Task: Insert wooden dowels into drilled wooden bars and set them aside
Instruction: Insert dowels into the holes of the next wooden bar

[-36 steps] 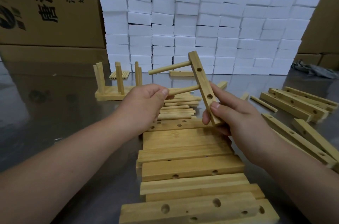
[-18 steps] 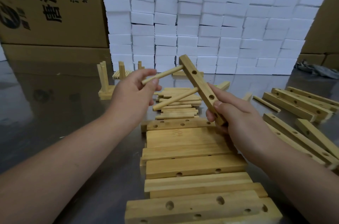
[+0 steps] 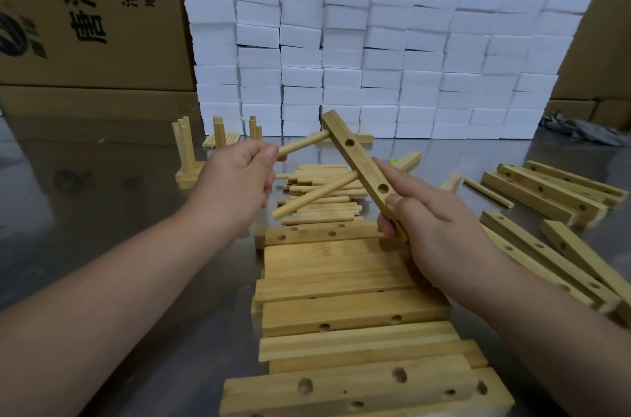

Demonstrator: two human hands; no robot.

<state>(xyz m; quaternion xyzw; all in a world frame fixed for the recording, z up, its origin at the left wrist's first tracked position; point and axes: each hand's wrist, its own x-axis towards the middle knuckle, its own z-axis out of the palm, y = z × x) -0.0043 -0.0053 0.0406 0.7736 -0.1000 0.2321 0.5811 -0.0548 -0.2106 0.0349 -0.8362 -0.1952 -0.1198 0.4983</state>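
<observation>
The right hand [image 3: 430, 222] has its grip closed on the low end of a pale drilled wooden bar [image 3: 362, 167], tilted above the shiny grey metal desk [image 3: 102, 211]. The left hand [image 3: 235, 188] pinches the upper round wooden dowel [image 3: 304, 142], one of two in the bar; two holes are empty. Open desk lies to the left; white foam blocks [image 3: 375, 58] wall the back.

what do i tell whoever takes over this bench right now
Left hand pinches the upper dowel seated in the bar; right hand grips the bar's lower end.
A lower dowel is also in the bar; two holes on its facing side are empty.
Loose dowels lie behind, drilled bars in front and to the right.
Doweled pieces stand far left.
Left: probably press this dowel home, set the bar aside, do the rest.
</observation>
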